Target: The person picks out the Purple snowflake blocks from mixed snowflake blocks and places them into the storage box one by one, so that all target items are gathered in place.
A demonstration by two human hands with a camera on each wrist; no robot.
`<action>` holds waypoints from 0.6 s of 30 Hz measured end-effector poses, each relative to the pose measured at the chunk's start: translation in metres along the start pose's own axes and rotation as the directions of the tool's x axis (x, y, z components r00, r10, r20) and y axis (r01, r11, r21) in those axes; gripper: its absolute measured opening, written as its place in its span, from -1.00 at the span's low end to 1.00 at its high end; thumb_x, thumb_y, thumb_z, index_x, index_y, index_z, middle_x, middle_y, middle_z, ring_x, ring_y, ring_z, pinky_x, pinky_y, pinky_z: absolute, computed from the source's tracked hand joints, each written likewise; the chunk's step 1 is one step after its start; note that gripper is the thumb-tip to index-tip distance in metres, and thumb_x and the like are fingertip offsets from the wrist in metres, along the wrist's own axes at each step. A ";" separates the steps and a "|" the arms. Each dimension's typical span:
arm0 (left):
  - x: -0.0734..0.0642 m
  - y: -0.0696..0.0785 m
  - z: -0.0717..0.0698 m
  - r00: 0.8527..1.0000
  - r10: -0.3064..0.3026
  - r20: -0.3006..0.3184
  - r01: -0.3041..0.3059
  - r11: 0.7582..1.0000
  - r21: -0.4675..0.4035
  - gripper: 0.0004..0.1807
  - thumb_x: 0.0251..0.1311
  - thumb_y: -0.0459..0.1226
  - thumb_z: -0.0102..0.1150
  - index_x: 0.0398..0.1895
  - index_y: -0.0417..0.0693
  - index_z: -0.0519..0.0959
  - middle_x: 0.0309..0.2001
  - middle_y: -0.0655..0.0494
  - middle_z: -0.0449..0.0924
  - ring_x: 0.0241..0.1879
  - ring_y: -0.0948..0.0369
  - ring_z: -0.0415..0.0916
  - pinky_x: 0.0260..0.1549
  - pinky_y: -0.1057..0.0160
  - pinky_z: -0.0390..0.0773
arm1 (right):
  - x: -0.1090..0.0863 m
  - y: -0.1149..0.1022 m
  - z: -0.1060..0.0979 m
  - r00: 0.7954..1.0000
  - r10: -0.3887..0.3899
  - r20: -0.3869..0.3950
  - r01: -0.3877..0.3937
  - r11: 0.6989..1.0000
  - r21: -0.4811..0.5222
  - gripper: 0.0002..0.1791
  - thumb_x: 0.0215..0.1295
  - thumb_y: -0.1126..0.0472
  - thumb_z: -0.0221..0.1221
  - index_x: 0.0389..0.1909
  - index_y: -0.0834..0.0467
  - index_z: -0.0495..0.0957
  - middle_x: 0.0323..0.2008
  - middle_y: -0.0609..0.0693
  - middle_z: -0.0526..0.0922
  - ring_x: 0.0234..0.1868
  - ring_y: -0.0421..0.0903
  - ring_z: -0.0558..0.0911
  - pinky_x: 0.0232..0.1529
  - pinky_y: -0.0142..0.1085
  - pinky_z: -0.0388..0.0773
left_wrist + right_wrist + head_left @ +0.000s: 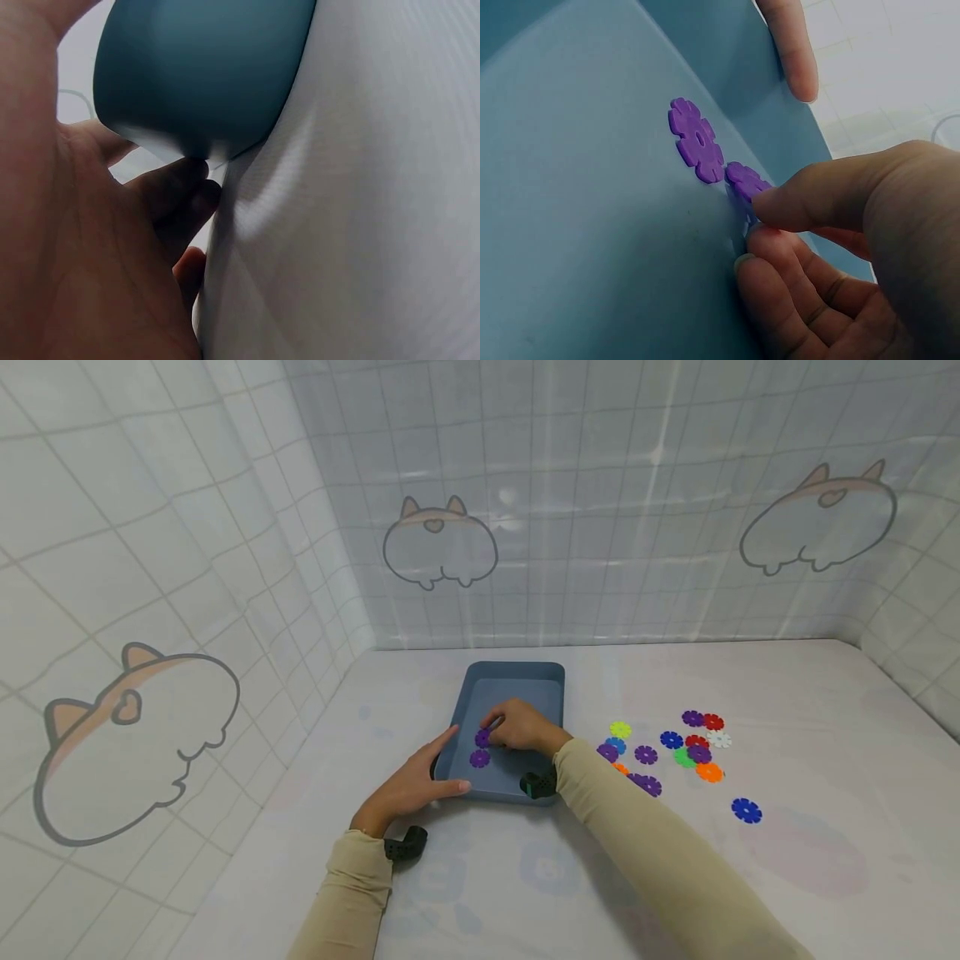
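Tray (pixel 517 670) far end: open from above | sides: walled | right of tray: scattered discs (pixel 671 740)

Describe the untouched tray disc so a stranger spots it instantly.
Find the blue-grey tray. On its floor, left of centre in the near half, lies a notched purple disc. Unlike the purple neighbour touched by the right hand, it lies free, nearer the person.

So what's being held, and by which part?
The right hand pinches a purple disc by its edge; the left hand touches the near-left corner of the tray.
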State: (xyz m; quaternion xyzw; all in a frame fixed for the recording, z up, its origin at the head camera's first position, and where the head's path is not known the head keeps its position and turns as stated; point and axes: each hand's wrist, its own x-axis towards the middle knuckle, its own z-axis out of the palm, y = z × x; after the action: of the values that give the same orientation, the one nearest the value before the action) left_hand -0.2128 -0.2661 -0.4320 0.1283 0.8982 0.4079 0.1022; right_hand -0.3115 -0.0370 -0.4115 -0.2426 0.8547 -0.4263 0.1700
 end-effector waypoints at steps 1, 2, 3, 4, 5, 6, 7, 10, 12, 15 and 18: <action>0.000 0.000 0.000 1.000 0.003 0.000 -0.003 1.000 -0.001 0.04 0.22 0.07 0.33 0.64 0.33 -0.10 0.59 0.12 -0.14 0.56 0.02 -0.18 0.42 -0.24 -0.03 | 0.000 0.000 0.000 1.000 -0.002 -0.001 0.002 1.000 0.000 -0.66 0.21 0.39 0.25 0.02 0.19 0.71 -0.30 0.00 0.72 -0.49 -0.17 0.63 -0.45 -0.34 0.56; 0.000 0.000 0.000 1.000 0.005 0.000 -0.005 1.000 0.000 0.04 0.23 0.07 0.33 0.64 0.32 -0.10 0.59 0.12 -0.14 0.56 0.02 -0.18 0.42 -0.24 -0.03 | 0.000 0.000 0.000 1.000 -0.004 -0.001 0.004 1.000 -0.001 -0.66 0.21 0.38 0.25 0.02 0.19 0.71 -0.30 0.00 0.72 -0.49 -0.17 0.63 -0.45 -0.34 0.56; 0.000 0.000 0.000 1.000 0.006 0.000 -0.006 1.000 -0.001 0.04 0.23 0.06 0.33 0.64 0.32 -0.10 0.59 0.12 -0.14 0.56 0.02 -0.18 0.42 -0.24 -0.03 | 0.000 0.000 0.000 1.000 -0.005 -0.002 0.005 1.000 0.000 -0.66 0.21 0.39 0.25 0.02 0.20 0.72 -0.30 0.00 0.72 -0.49 -0.17 0.63 -0.45 -0.34 0.56; 0.000 -0.001 0.000 1.000 0.006 0.000 -0.006 1.000 -0.002 0.03 0.23 0.06 0.33 0.64 0.32 -0.10 0.59 0.12 -0.14 0.56 0.02 -0.18 0.42 -0.24 -0.03 | 0.000 0.001 0.000 1.000 -0.005 -0.001 0.005 1.000 0.001 -0.67 0.21 0.38 0.26 0.02 0.20 0.72 -0.30 0.00 0.72 -0.49 -0.17 0.63 -0.45 -0.34 0.56; 0.000 -0.001 0.000 1.000 0.006 0.000 -0.006 1.000 -0.004 0.03 0.23 0.06 0.33 0.64 0.32 -0.10 0.59 0.11 -0.14 0.56 0.02 -0.18 0.42 -0.24 -0.03 | 0.000 0.001 0.000 1.000 -0.005 0.000 0.005 1.000 0.002 -0.67 0.22 0.38 0.26 0.02 0.20 0.72 -0.30 0.00 0.72 -0.49 -0.17 0.63 -0.44 -0.34 0.57; 0.000 -0.001 0.000 1.000 0.005 0.001 -0.005 1.000 -0.004 0.03 0.23 0.05 0.33 0.64 0.33 -0.10 0.60 0.11 -0.14 0.56 0.02 -0.18 0.42 -0.24 -0.03 | 0.000 0.001 0.000 1.000 -0.005 0.000 0.005 1.000 0.004 -0.67 0.22 0.39 0.26 0.02 0.20 0.71 -0.30 0.00 0.72 -0.49 -0.17 0.63 -0.44 -0.34 0.57; 0.000 -0.001 0.000 1.000 0.003 0.000 -0.003 1.000 -0.004 0.03 0.23 0.06 0.33 0.63 0.33 -0.10 0.59 0.11 -0.14 0.55 0.02 -0.18 0.42 -0.24 -0.03 | 0.000 0.001 0.000 1.000 -0.005 0.001 0.005 1.000 0.004 -0.67 0.22 0.39 0.26 0.02 0.20 0.71 -0.30 0.00 0.72 -0.48 -0.17 0.63 -0.44 -0.34 0.57; 0.000 -0.002 0.000 1.000 -0.002 0.000 0.002 1.000 -0.004 0.04 0.23 0.07 0.33 0.63 0.34 -0.11 0.59 0.11 -0.14 0.55 0.02 -0.18 0.42 -0.24 -0.03 | 0.001 0.002 0.001 1.000 0.001 0.001 -0.001 1.000 0.003 -0.67 0.23 0.38 0.26 0.02 0.19 0.71 -0.29 0.00 0.72 -0.47 -0.17 0.63 -0.43 -0.34 0.57; 0.000 -0.002 0.000 1.000 -0.005 0.000 0.005 1.000 -0.004 0.04 0.22 0.08 0.33 0.64 0.34 -0.11 0.59 0.10 -0.14 0.55 0.01 -0.18 0.42 -0.24 -0.02 | 0.001 0.002 0.000 1.000 0.006 0.000 -0.006 1.000 0.003 -0.67 0.23 0.37 0.26 0.02 0.18 0.72 -0.27 0.01 0.72 -0.46 -0.17 0.64 -0.41 -0.33 0.58; 0.000 -0.001 0.000 1.000 -0.007 0.000 0.007 1.000 -0.009 0.05 0.22 0.09 0.34 0.64 0.33 -0.11 0.60 0.11 -0.14 0.55 0.02 -0.18 0.41 -0.25 -0.02 | 0.001 0.003 0.000 1.000 0.002 -0.004 -0.002 1.000 -0.001 -0.68 0.23 0.36 0.27 0.02 0.19 0.72 -0.24 0.02 0.72 -0.45 -0.16 0.65 -0.40 -0.33 0.59; 0.000 -0.001 0.000 1.000 -0.010 -0.004 0.010 1.000 -0.005 0.06 0.20 0.11 0.34 0.64 0.34 -0.11 0.60 0.11 -0.14 0.55 0.02 -0.17 0.41 -0.25 -0.02 | 0.001 0.003 0.000 1.000 -0.001 -0.009 0.001 1.000 -0.005 -0.69 0.23 0.36 0.27 0.01 0.20 0.72 -0.24 0.03 0.73 -0.45 -0.16 0.65 -0.40 -0.33 0.60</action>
State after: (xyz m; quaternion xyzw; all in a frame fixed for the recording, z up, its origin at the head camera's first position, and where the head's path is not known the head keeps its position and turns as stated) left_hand -0.2135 -0.2672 -0.4328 0.1226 0.8979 0.4101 0.1029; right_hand -0.3129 -0.0361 -0.4137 -0.2417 0.8564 -0.4252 0.1653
